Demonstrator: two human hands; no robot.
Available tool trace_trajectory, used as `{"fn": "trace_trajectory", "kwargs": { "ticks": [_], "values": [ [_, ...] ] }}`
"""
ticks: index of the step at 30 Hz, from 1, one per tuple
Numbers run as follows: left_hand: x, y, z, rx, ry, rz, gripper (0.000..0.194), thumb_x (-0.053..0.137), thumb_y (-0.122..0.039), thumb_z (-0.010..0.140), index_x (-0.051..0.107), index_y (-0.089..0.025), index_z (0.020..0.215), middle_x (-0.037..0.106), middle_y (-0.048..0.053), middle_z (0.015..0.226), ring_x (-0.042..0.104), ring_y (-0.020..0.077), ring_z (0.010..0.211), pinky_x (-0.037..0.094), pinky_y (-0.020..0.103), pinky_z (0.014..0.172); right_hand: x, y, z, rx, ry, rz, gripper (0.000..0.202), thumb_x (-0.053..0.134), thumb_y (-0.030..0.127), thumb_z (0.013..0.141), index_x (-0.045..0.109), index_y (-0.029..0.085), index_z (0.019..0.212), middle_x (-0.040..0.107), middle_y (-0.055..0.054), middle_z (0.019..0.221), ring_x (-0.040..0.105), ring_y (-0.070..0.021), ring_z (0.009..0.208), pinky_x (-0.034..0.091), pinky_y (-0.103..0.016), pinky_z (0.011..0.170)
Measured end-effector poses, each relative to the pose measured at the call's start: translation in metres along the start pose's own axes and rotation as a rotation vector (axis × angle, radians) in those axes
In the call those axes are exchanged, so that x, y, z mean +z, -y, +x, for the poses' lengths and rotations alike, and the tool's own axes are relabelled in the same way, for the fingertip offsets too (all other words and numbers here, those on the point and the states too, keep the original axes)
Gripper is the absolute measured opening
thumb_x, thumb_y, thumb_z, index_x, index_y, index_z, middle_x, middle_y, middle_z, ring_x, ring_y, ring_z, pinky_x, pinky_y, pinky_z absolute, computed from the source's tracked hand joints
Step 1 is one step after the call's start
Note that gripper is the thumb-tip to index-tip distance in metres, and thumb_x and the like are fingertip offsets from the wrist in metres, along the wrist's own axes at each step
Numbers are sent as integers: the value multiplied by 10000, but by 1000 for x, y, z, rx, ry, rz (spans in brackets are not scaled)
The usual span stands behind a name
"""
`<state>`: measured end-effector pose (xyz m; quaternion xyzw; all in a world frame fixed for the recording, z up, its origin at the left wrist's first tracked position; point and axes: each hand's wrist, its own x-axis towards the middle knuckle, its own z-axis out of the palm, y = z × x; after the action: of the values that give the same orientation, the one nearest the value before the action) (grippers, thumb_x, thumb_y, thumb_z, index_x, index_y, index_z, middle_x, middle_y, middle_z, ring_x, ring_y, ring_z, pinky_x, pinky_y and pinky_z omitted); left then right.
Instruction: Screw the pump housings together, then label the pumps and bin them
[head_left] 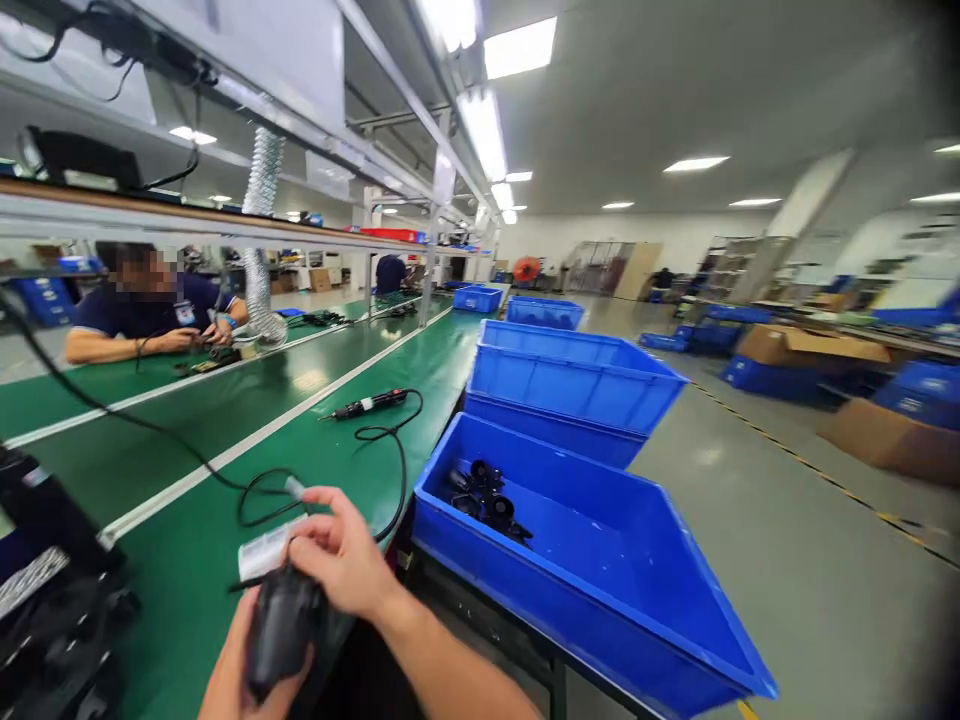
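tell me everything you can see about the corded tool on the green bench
The corded tool is slim and black, apparently plastic, with a pale band, reddish mark and thin tip pointing left. It lies on the green bench, its black cord curling from the right end. Neither the left hand nor the right hand touches its body.

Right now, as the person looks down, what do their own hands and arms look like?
The left hand and right hand are bare, without gloves. The right forearm shows no sleeve, watch or band. The picture ends near the left wrist, so a sleeve there cannot be judged. Blur leaves thin rings uncertain.
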<state>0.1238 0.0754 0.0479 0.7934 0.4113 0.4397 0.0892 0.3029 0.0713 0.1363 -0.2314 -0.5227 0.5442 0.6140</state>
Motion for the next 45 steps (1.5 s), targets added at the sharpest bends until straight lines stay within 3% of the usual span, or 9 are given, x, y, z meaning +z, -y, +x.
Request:
{"fn": "trace_trajectory", "kwargs": {
  "ticks": [4, 7, 10, 13, 17, 20, 26, 37, 45],
  "values": [
    [-13, -25, -23, -55, 186, -432, 822, 651, -368, 1001, 181, -268, 1668, 383, 162, 1681, 578, 234, 1451, 562, 343, 1160, -20, -11, -9, 141, -2, -3, 1044, 908, 619, 688, 368, 161, 1455, 676, -30, 950, 632, -59, 817, 488, -168, 815],
    [-15, -40, -19, -89, 147, -515, 689, 694, -318, 980, 345, -240, 1569, 414, 161, 1642, 533, 233, 1478, 475, 375, 1257, -18, -20, -16, 188, -37, 70, 990, 920, 581, 698, 398, 170, 1432, 690, -60, 1017, 651, -82, 871, 522, -197, 857],
    [-14, -43, -17, -117, 56, -535, 598, 740, -276, 940, 430, -234, 1450, 554, 128, 1464, 629, 182, 1300, 536, 318, 1154, -17, -26, -22, 119, -179, 29, 834, 916, 580, 705, 531, 149, 1306, 669, -99, 1194, 635, -80, 947, 526, -181, 845],
    [-11, -40, -18, -160, -81, -505, 571, 747, -219, 907, 466, -265, 1402, 562, 78, 1401, 606, 144, 1273, 550, 267, 1096, -22, -31, -32, 76, -298, -32, 678, 894, 609, 724, 615, 115, 1097, 618, -45, 1007, 537, -24, 818, 442, -133, 698],
    [-9, -35, -15, -298, -103, -500, 583, 736, -136, 840, 519, -288, 1360, 572, 36, 1393, 574, 145, 1308, 565, 242, 1030, -27, -33, -49, 250, -187, 28, 669, 862, 675, 723, 557, 106, 896, 330, 42, 686, 261, 15, 590, 206, -154, 527],
    [-10, -35, -13, -340, -87, -500, 590, 723, -113, 818, 532, -289, 1347, 585, 18, 1387, 579, 140, 1306, 553, 243, 1034, -26, -33, -56, 407, -77, 74, 706, 877, 692, 680, 491, 121, 827, 229, 67, 633, 208, 17, 549, 143, -160, 510],
    [-11, -40, -14, -306, -73, -439, 555, 727, -150, 850, 536, -296, 1350, 605, 6, 1378, 604, 125, 1289, 550, 234, 1031, -19, -42, -57, 501, -32, 50, 747, 879, 729, 651, 482, 122, 830, 222, 81, 604, 174, 27, 526, 107, -162, 507],
    [-10, -40, -16, -264, -108, -396, 536, 719, -145, 871, 538, -315, 1346, 601, 1, 1369, 606, 118, 1283, 562, 227, 1027, -11, -45, -63, 451, -129, -56, 746, 856, 752, 661, 564, 80, 798, 336, 48, 596, 241, 21, 545, 154, -173, 532],
    [-11, -41, -14, -254, -116, -373, 538, 716, -138, 866, 539, -326, 1338, 610, -11, 1350, 625, 113, 1248, 569, 223, 999, -10, -44, -64, 375, -149, -154, 676, 841, 694, 724, 632, 56, 799, 509, -8, 675, 356, 14, 603, 307, -149, 587]
  ]
}}
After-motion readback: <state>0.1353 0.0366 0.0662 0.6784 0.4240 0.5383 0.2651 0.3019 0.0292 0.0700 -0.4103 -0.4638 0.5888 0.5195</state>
